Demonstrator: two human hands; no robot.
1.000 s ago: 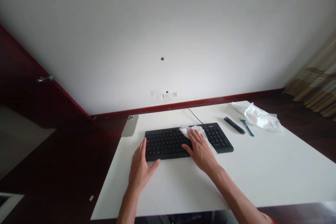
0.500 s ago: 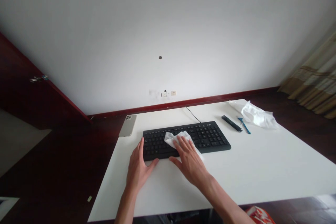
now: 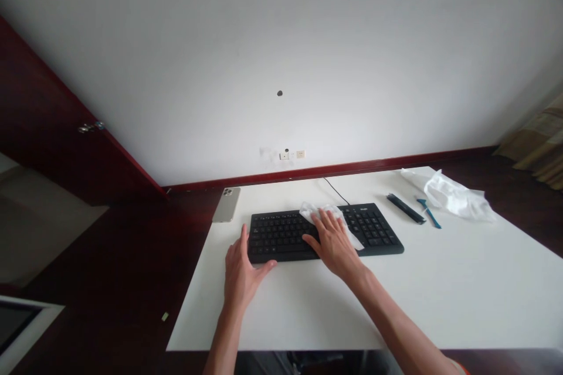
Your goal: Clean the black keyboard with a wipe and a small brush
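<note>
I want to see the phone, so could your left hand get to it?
Probably yes: your left hand sits beside the black keyboard, and nothing seems to lie between it and the phone.

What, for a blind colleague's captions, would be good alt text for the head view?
A person's right hand presses a white cloth onto a black keyboard on a white table, with the left hand beside its near left corner. A silver smartphone lies beyond the keyboard's left end; a dark slim object, a blue tool and crumpled white material lie to the right.
</note>
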